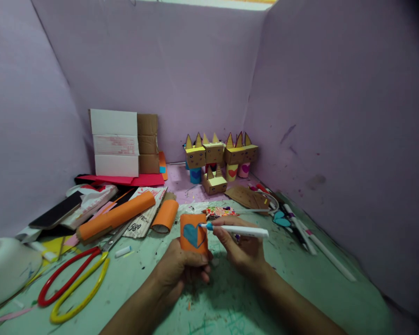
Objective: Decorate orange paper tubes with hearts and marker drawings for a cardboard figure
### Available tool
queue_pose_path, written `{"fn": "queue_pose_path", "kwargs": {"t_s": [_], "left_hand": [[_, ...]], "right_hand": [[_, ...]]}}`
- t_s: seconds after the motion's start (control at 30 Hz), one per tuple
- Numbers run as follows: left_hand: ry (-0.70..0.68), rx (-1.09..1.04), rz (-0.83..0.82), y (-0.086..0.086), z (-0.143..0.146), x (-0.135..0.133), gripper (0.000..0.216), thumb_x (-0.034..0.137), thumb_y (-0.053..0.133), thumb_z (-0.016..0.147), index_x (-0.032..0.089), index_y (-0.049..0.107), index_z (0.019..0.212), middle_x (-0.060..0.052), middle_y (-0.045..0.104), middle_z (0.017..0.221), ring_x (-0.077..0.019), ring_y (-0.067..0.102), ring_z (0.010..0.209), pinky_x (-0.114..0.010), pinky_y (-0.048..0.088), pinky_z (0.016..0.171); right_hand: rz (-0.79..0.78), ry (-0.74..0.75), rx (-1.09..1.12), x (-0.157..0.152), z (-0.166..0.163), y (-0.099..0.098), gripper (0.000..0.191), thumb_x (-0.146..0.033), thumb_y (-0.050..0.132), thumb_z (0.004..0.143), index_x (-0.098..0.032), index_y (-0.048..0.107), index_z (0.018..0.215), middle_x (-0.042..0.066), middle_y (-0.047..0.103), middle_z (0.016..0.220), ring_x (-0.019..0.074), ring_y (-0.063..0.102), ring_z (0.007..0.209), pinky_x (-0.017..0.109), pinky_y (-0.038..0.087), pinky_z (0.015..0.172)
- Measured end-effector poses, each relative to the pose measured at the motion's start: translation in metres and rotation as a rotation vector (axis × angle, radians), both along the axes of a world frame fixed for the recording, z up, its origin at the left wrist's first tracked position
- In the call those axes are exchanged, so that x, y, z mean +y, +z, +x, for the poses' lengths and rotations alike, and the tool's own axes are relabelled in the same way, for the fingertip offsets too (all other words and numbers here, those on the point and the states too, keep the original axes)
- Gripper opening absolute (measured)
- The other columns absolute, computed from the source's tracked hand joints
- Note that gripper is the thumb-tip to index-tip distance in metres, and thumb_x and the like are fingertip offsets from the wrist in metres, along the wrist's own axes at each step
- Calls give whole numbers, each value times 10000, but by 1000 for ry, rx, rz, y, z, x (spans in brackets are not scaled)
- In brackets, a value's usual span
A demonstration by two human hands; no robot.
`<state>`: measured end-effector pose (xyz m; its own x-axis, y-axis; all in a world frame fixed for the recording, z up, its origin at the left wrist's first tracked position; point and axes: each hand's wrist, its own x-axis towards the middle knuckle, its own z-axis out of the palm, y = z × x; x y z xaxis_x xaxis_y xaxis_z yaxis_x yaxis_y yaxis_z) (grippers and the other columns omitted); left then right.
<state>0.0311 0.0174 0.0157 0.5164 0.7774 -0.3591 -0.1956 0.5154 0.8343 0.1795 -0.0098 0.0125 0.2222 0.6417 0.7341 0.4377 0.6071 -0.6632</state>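
My left hand (181,272) is wrapped round a short orange paper-covered roll (192,230) and holds it upright above the green mat. A blue heart (192,235) is stuck on its front. My right hand (242,249) pinches a white marker (240,229) with a blue tip. The tip touches the right edge of the heart.
Red-and-yellow scissors (73,279) lie at the left beside a white bowl (7,267). Two longer orange rolls (122,214) lie behind them. Cardboard cat figures (216,156) stand at the back wall. Loose markers (300,228) and blue hearts (281,218) lie at the right.
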Motion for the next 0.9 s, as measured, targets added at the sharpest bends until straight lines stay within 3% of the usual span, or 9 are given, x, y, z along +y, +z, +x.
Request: {"fn": "queue_pose_path", "kwargs": {"t_s": [0.9], "left_hand": [[-5, -3, -13, 7, -4, 0, 276, 62, 703, 526, 88, 638, 792, -48, 669, 613, -131, 583, 466, -221, 455, 410]], "right_hand": [[-26, -35, 31, 0, 2, 0, 82, -199, 620, 814, -219, 686, 770, 23, 721, 709, 190, 676, 650, 318, 559, 621]]}}
